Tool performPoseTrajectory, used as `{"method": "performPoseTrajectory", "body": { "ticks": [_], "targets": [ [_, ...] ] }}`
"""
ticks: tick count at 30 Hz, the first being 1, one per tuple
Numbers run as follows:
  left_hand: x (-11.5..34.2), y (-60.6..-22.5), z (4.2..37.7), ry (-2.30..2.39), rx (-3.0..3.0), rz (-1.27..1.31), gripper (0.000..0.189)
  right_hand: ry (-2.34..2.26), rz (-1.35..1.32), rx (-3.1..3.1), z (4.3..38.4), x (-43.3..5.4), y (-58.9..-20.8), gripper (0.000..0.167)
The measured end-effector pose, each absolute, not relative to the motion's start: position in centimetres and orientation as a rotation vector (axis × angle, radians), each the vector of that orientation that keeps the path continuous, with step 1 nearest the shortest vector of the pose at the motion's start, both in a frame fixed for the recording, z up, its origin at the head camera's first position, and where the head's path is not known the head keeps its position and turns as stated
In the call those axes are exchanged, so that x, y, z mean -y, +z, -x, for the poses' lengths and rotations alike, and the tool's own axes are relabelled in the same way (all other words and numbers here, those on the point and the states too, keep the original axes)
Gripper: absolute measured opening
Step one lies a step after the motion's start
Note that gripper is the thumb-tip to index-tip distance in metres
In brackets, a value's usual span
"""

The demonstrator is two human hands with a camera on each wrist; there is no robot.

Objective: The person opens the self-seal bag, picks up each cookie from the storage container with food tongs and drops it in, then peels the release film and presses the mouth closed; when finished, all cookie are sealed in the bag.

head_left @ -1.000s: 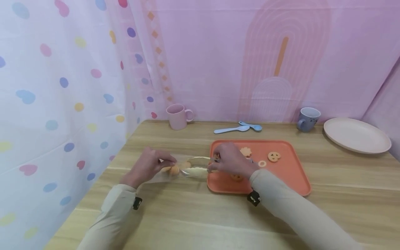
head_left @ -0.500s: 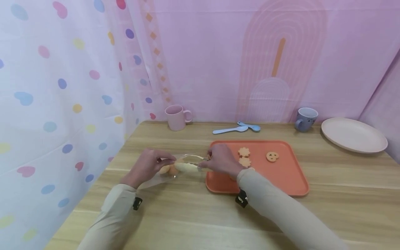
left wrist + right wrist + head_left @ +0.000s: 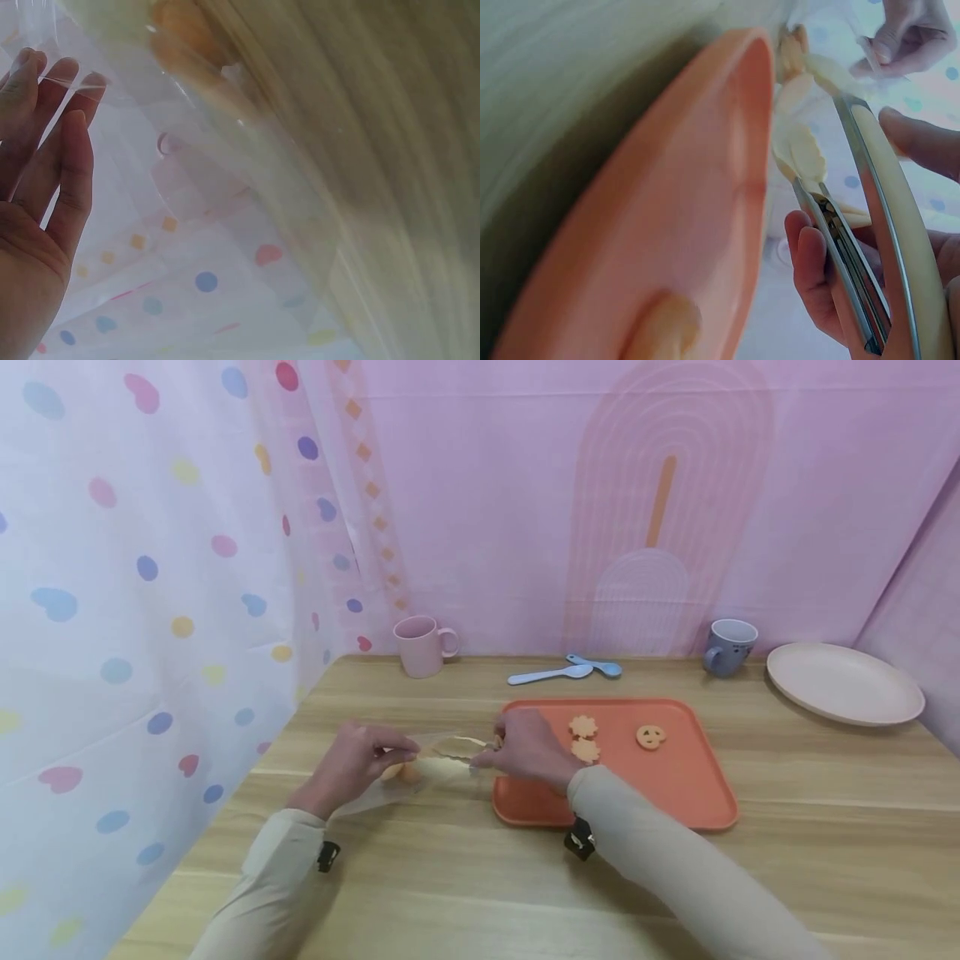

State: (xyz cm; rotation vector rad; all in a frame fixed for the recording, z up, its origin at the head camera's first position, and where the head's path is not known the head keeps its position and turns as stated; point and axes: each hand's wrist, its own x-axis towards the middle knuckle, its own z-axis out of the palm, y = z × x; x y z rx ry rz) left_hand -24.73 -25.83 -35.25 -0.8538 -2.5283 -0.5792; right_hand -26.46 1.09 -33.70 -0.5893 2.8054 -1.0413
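Note:
My left hand pinches the edge of a clear plastic bag between thumb and fingers. Several orange-tan cookies lie inside the bag, also seen through the film in the left wrist view as an orange cookie. My right hand grips metal tongs with cream grips and scalloped cream tips. The tongs' arms stand spread, and their tips reach into the bag's mouth near the cookies. The tongs' ends are partly blurred by the film in the head view.
Below my right forearm lies an orange tray holding flower-shaped cookies and a round face cookie. Behind stand a pink mug, two blue spoons, a blue-grey mug and a cream plate.
My right hand has moved left off the tray's middle, carrying the tongs' tips further into the bag. Two flower-shaped cookies now show more fully. My left hand keeps its hold.

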Motion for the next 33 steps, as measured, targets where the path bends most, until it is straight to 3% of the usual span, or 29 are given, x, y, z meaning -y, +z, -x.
{"method": "performPoseTrajectory", "body": {
  "ticks": [9,20,33],
  "targets": [
    [25.8,-35.4,24.8,-0.584,2.542,0.847,0.015,-0.956,0.689,-2.804,25.2,-6.0,-31.9,0.039],
    [26.3,-35.1,24.5,-0.604,2.553,0.895,0.014,-0.881,0.917,-2.948,23.4,-14.9,-32.4,0.035],
    [26.6,-35.4,24.4,-0.58,2.644,0.86,0.015,-0.741,0.845,-3.061,22.9,-19.5,-33.5,0.046]
  ]
}}
